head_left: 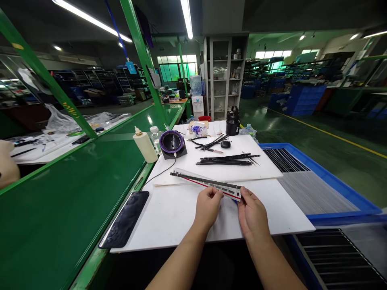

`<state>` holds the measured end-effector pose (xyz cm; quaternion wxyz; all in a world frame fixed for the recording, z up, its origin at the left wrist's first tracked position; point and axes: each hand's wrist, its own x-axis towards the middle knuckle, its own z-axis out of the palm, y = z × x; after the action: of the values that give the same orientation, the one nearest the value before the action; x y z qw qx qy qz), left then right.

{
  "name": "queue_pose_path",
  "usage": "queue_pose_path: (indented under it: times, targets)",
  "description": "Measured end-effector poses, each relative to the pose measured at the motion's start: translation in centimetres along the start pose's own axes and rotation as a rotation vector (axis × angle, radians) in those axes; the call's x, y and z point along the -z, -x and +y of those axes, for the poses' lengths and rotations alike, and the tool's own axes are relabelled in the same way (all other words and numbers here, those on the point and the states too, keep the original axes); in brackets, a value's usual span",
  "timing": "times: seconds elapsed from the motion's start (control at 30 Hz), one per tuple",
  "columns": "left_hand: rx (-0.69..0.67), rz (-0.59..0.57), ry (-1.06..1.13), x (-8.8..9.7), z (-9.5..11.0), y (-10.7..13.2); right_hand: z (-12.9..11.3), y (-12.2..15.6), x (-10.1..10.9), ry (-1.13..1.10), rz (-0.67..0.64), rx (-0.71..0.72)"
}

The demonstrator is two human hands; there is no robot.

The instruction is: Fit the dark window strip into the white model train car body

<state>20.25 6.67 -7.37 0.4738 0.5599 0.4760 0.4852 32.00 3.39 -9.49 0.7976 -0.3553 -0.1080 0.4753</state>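
Observation:
A long narrow strip, dark on top with a red edge and pale slotted face, lies slanted above the white work board. My left hand pinches it near its middle with closed fingers. My right hand grips the strip's right end, fingers closed over it. A clear plastic piece lies under the strip's left part.
Several thin black strips lie further back on the board, with a purple-rimmed round device, a squeeze bottle and a black flask. A dark phone lies at left. A blue tray of strips sits right. Another person's elbow shows far left.

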Motion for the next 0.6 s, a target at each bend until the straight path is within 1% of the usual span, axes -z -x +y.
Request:
queue_pose_path:
  times: [0.1, 0.23, 0.3, 0.37, 0.47, 0.53, 0.6]
  targets:
    - [0.134, 0.094, 0.137, 0.9, -0.6, -0.4, -0.2, 0.2, -0.3, 0.004, -0.011, 0.002]
    - [0.344, 0.229, 0.394, 2.5, -0.8, -0.8, -0.5, 0.3, -0.3, 0.013, -0.016, 0.003]
    - [0.435, 0.248, 0.516, 3.2, -0.7, -1.2, -0.4, 0.2, -0.1, 0.027, -0.023, -0.002]
    - [0.5, 0.219, 0.613, 3.8, -0.5, -1.8, -0.4, 0.1, 0.1, 0.043, -0.03, -0.004]
    - [0.512, 0.159, 0.705, 4.0, -0.3, -2.4, -0.5, 0.0, 0.2, 0.063, -0.042, 0.0]
    - [0.474, 0.149, 0.732, 3.7, -0.3, -2.2, -0.8, 0.0, 0.2, 0.071, -0.059, 0.006]
    - [0.416, 0.168, 0.742, 3.3, -0.1, -1.5, -1.4, 0.3, 0.2, 0.077, -0.083, 0.017]
